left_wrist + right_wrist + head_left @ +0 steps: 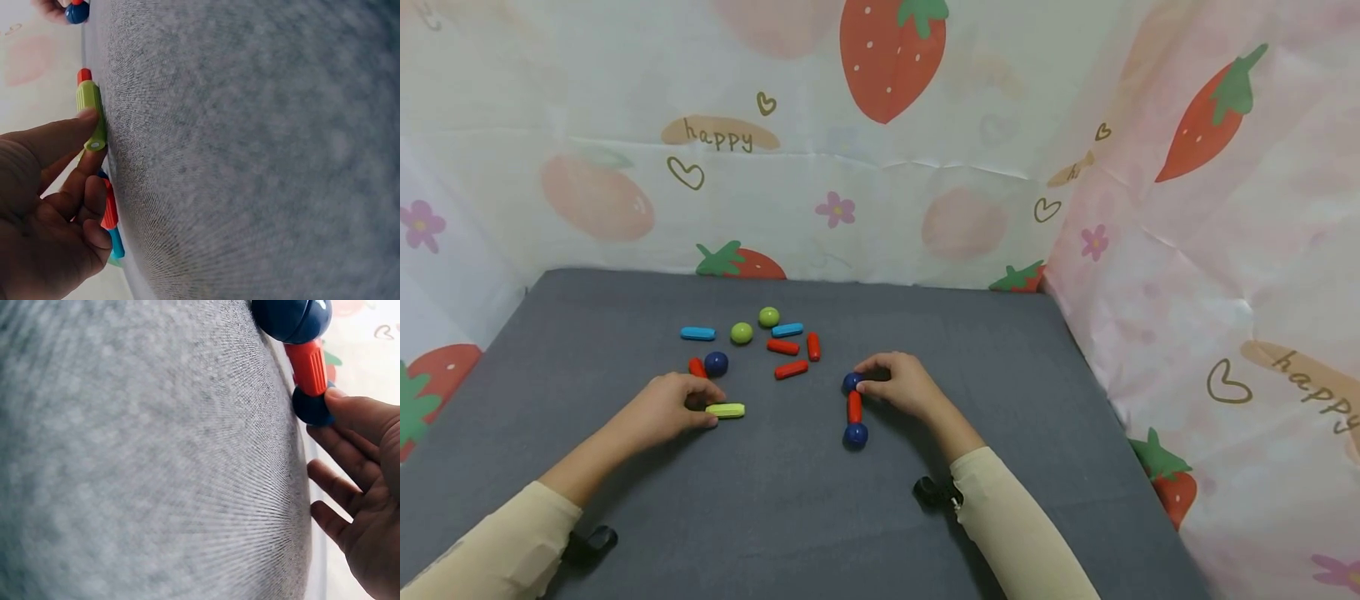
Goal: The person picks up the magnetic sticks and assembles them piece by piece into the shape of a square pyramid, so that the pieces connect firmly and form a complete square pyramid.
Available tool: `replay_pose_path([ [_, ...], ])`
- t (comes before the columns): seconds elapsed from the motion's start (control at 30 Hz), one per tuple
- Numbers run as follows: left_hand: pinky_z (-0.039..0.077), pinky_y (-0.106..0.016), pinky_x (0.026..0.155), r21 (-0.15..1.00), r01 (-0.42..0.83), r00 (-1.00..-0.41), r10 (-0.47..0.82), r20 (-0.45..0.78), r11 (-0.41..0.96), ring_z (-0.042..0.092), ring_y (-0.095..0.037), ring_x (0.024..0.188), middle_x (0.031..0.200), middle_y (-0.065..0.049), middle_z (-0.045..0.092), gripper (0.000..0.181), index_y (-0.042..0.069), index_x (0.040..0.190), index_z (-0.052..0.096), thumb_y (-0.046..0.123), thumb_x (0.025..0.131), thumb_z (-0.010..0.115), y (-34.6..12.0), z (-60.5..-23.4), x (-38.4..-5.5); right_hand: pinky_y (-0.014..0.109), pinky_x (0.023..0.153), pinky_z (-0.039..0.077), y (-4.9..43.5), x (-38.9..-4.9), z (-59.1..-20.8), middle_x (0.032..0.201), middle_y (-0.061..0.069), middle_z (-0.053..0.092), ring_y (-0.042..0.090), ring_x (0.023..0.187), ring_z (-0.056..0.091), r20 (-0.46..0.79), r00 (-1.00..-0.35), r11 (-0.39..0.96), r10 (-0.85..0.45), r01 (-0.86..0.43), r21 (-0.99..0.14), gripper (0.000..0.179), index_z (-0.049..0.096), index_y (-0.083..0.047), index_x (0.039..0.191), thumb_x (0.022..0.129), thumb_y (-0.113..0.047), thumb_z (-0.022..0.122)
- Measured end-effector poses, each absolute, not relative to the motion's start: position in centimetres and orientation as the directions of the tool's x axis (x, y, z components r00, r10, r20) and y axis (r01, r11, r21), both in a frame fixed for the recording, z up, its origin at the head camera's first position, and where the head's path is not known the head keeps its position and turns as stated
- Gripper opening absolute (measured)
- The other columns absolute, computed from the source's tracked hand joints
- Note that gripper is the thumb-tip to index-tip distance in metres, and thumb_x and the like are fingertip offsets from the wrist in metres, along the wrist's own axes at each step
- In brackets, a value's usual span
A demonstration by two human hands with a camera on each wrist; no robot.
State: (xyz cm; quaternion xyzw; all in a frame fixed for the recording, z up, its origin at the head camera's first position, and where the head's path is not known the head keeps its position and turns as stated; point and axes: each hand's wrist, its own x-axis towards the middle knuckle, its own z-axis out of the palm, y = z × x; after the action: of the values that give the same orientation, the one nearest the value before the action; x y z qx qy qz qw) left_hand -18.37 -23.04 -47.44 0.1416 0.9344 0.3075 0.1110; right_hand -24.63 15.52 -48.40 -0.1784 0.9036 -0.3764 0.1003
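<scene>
L hand reaches in from the near L, fingers twd centre; thumb + index pinch the near-L end of a yellow-green rod, other fingers loosely bent in the L wrist view. Rod lies crosswise, low over the grey cloth; can't tell if touching. R hand comes in from the near R, thumb + fingertips gripping the far dk-blue ball of a straight assembly; its red rod links to the near dk-blue ball, R of the yellow-green rod. Both wrists in cream sleeves.

Rods: plastic-looking, stubby, ridged lengthwise; yellow-green one shows a pale dot on its end. Balls: round, smooth, glossy; near one w/ a seam. Cloth: fine ribbed weave. Just beyond L hand: loose blue ball beside another red rod. Farther back: 2 green balls, 2 lt-blue rods, 3 red rods.
</scene>
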Motion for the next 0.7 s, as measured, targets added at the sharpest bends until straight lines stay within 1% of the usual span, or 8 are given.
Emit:
replay_pose_path([
  [0.13,0.052,-0.039,0.080,0.592,0.192,-0.936,0.328,-0.130,0.783,0.062,-0.016,0.090,0.101,0.000,0.073,0.026,0.012,0.112,0.077,0.021,0.088,0.082,-22.9,-47.4,-18.5,0.034,0.083,0.053,15.6,-24.7,-48.5,0.123,-0.002,0.069,0.017,0.104,0.060,-0.053,-0.915,0.655,-0.400,-0.245,-0.715,0.024,0.077,-0.027,0.116,0.092,-0.032,0.079],
  [0.2,0.051,-0.037,0.079,0.590,0.185,-0.935,0.325,-0.139,0.786,0.062,-0.016,0.089,0.100,0.000,0.072,0.024,0.012,0.111,0.077,0.021,0.088,0.082,-22.9,-47.4,-18.5,0.034,0.081,0.053,15.6,-24.7,-48.5,0.122,-0.003,0.069,0.017,0.102,0.060,-0.055,-0.914,0.654,-0.402,-0.244,-0.716,0.024,0.077,-0.027,0.116,0.092,-0.032,0.079],
  [0.33,0.051,-0.037,0.079,0.587,0.173,-0.938,0.313,-0.146,0.791,0.061,-0.016,0.089,0.099,0.001,0.072,0.023,0.013,0.109,0.077,0.022,0.089,0.081,-22.7,-47.4,-18.6,0.035,0.084,0.053,15.7,-24.8,-48.7,0.122,-0.003,0.069,0.017,0.104,0.060,-0.050,-0.914,0.651,-0.403,-0.248,-0.718,0.024,0.077,-0.027,0.115,0.092,-0.032,0.079],
  [0.5,0.052,-0.037,0.080,0.591,0.192,-0.943,0.315,-0.111,0.783,0.063,-0.016,0.090,0.100,0.002,0.073,0.020,0.015,0.107,0.078,0.022,0.089,0.081,-22.4,-47.1,-18.8,0.037,0.090,0.052,15.7,-24.9,-48.8,0.121,-0.003,0.070,0.017,0.108,0.060,-0.041,-0.914,0.650,-0.405,-0.256,-0.716,0.024,0.077,-0.026,0.115,0.091,-0.033,0.079],
  [0.6,0.051,-0.035,0.076,0.599,0.203,-0.944,0.318,-0.091,0.774,0.062,-0.016,0.088,0.099,0.002,0.073,0.019,0.016,0.107,0.078,0.022,0.090,0.080,-22.0,-46.7,-19.1,0.037,0.092,0.051,15.7,-24.9,-48.8,0.121,-0.004,0.070,0.017,0.110,0.060,-0.040,-0.913,0.649,-0.405,-0.257,-0.716,0.024,0.077,-0.027,0.114,0.091,-0.033,0.079],
  [0.7,0.050,-0.032,0.070,0.609,0.205,-0.946,0.316,-0.078,0.766,0.059,-0.016,0.085,0.098,0.002,0.071,0.019,0.017,0.109,0.078,0.021,0.090,0.080,-21.4,-46.3,-19.3,0.036,0.089,0.052,15.7,-24.9,-48.8,0.121,-0.004,0.070,0.017,0.108,0.060,-0.040,-0.913,0.648,-0.405,-0.256,-0.717,0.024,0.077,-0.027,0.114,0.092,-0.033,0.079],
])
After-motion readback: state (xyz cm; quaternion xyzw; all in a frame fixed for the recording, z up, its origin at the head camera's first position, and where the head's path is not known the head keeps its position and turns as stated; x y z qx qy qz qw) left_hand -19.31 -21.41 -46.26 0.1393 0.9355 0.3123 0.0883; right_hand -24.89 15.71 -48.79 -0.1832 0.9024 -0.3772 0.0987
